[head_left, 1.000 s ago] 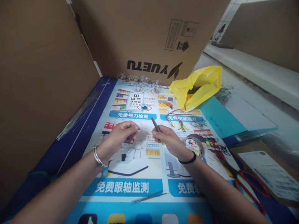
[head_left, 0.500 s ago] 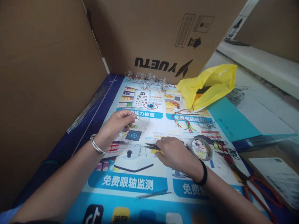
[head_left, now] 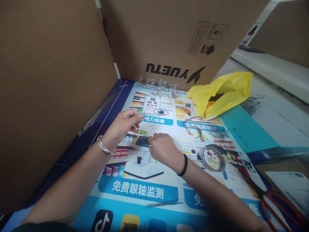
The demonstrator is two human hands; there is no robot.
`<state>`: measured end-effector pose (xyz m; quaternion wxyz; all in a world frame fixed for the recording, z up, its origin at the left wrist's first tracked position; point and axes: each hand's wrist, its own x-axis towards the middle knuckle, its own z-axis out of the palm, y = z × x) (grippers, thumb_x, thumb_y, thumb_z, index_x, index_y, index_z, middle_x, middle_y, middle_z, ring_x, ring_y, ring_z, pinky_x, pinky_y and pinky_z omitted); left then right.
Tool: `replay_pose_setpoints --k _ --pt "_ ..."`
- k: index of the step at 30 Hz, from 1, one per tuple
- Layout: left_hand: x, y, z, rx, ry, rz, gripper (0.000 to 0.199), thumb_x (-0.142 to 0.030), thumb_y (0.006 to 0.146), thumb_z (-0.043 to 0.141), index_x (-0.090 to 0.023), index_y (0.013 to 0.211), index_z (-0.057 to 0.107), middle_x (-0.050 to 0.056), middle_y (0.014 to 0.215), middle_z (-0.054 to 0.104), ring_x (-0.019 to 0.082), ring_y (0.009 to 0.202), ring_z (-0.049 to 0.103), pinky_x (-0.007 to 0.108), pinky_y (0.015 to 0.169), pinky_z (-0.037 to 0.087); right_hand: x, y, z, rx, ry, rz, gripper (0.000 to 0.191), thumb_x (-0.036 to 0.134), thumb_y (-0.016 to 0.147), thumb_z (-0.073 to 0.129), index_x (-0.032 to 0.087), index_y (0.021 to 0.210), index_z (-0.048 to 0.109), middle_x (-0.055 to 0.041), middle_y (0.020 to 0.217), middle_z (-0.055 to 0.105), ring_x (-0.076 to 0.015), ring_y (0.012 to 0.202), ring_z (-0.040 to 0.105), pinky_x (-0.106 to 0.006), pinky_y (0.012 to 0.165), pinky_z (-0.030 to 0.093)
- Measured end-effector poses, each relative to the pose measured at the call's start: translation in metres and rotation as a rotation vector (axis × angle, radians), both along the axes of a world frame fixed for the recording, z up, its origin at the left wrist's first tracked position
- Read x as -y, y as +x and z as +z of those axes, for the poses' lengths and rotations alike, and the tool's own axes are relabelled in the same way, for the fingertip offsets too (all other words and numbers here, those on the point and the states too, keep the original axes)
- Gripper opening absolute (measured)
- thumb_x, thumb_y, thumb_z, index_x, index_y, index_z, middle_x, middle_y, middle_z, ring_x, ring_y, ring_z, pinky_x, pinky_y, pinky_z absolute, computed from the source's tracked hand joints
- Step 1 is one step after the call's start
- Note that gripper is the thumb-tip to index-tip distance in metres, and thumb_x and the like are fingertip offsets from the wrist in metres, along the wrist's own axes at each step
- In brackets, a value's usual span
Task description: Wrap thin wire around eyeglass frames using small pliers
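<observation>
My left hand [head_left: 129, 122], with a silver bangle at its wrist, is closed in a pinch on a thin wire [head_left: 150, 113] above the printed sheet. The wire's loose end curves away to the right and is faint. Just below and to the right, my right hand [head_left: 164, 151] is wrapped round a pair of pliers [head_left: 144, 140]. Their dark jaws point left, and the handles are hidden in my fist. A gap separates the jaws from my left fingers. Whether the jaws touch the wire I cannot tell.
Tangled wire pieces [head_left: 156, 84] lie along the cardboard wall [head_left: 154, 35]. Straight wires [head_left: 96, 114] lie at the left. To the right are a yellow bag [head_left: 224, 93], coloured cords [head_left: 201, 133], a tape roll [head_left: 205, 162] and red-handled scissors [head_left: 267, 193]. Several cut wires [head_left: 164, 203] lie in front.
My right hand has moved up and left with the pliers, closer to my left hand. My left hand keeps its pinch on the wire. The whole view has shifted slightly.
</observation>
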<state>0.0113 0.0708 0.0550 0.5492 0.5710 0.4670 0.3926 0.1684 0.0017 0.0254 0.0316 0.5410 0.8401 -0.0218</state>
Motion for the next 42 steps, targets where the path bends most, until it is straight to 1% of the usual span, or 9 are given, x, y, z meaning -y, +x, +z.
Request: replay_pose_setpoints --k 4,8,14,17,21,25,28,36,42 --pt "-0.003 -0.003 0.001 0.017 0.019 0.008 0.025 -0.039 0.073 0.063 -0.016 0.067 0.056 -0.002 0.060 0.052 0.008 0.051 0.049 0.017 0.044 0.038 -0.006 -0.010 -0.001 0.025 0.052 0.056 0.014 0.013 0.076 0.047 0.015 0.083 0.059 -0.0110 0.082 0.060 -0.0222 0.075 0.055 -0.033 0.062 0.034" --pt "-0.003 -0.004 0.002 0.035 0.035 0.000 0.024 -0.038 0.074 0.063 -0.015 0.068 0.057 -0.002 0.060 0.053 0.007 0.051 0.048 0.016 0.045 0.038 -0.005 -0.018 0.000 0.068 0.114 0.110 0.014 0.009 0.079 0.044 0.014 0.081 0.057 -0.0124 0.080 0.059 -0.0231 0.074 0.054 -0.033 0.061 0.033" --pt "-0.003 -0.003 -0.001 0.031 0.021 -0.005 0.024 -0.038 0.073 0.063 -0.016 0.068 0.057 -0.003 0.058 0.053 0.007 0.048 0.048 0.018 0.044 0.037 -0.003 -0.021 -0.001 0.115 0.100 0.150 0.015 0.004 0.081 0.043 0.012 0.084 0.056 -0.0122 0.079 0.060 -0.0215 0.070 0.054 -0.031 0.056 0.033" --pt "-0.004 -0.003 -0.003 0.023 0.015 -0.021 0.024 -0.038 0.074 0.062 -0.016 0.068 0.057 -0.003 0.058 0.053 0.008 0.049 0.049 0.018 0.044 0.037 -0.005 -0.013 -0.002 0.113 0.117 0.152 0.015 0.006 0.081 0.044 0.013 0.084 0.057 -0.0111 0.078 0.060 -0.0218 0.069 0.054 -0.031 0.055 0.032" --pt "-0.004 -0.004 -0.004 -0.002 0.002 -0.058 0.024 -0.039 0.075 0.061 -0.016 0.068 0.057 -0.002 0.059 0.053 0.008 0.050 0.051 0.019 0.045 0.039 -0.005 0.013 -0.001 0.123 0.153 0.089 0.010 0.009 0.080 0.048 0.015 0.081 0.056 -0.0089 0.077 0.059 -0.0216 0.069 0.052 -0.032 0.055 0.028" --pt "-0.001 0.000 -0.005 -0.074 -0.069 -0.167 0.023 -0.038 0.076 0.061 -0.017 0.068 0.059 -0.002 0.053 0.052 0.008 0.047 0.047 0.018 0.043 0.036 0.000 0.043 0.003 0.156 0.221 0.020 0.009 0.010 0.082 0.048 0.015 0.080 0.055 -0.0079 0.076 0.058 -0.0207 0.070 0.050 -0.032 0.056 0.024" --pt "0.004 0.008 -0.010 -0.115 -0.151 -0.247 0.021 -0.037 0.074 0.062 -0.017 0.069 0.059 -0.002 0.052 0.053 0.008 0.045 0.047 0.018 0.041 0.034 0.006 0.058 0.008 0.179 0.291 0.013 0.011 0.010 0.084 0.045 0.015 0.084 0.055 -0.0077 0.078 0.057 -0.0209 0.072 0.047 -0.033 0.059 0.024" --pt "0.010 0.020 -0.033 -0.154 -0.222 -0.413 0.023 -0.039 0.076 0.059 -0.016 0.074 0.061 -0.001 0.053 0.056 0.009 0.049 0.051 0.017 0.042 0.035 0.013 0.064 0.012 0.199 0.352 0.068 0.012 0.008 0.084 0.044 0.015 0.086 0.054 -0.0068 0.076 0.055 -0.0207 0.071 0.045 -0.033 0.059 0.021" --pt "0.009 0.019 -0.034 -0.191 -0.235 -0.432 0.024 -0.038 0.075 0.060 -0.014 0.071 0.061 -0.002 0.051 0.054 0.007 0.045 0.047 0.018 0.043 0.034 0.011 0.063 0.004 0.121 0.360 0.037 0.010 0.010 0.083 0.047 0.016 0.085 0.055 -0.0055 0.075 0.056 -0.0200 0.072 0.047 -0.033 0.060 0.024"
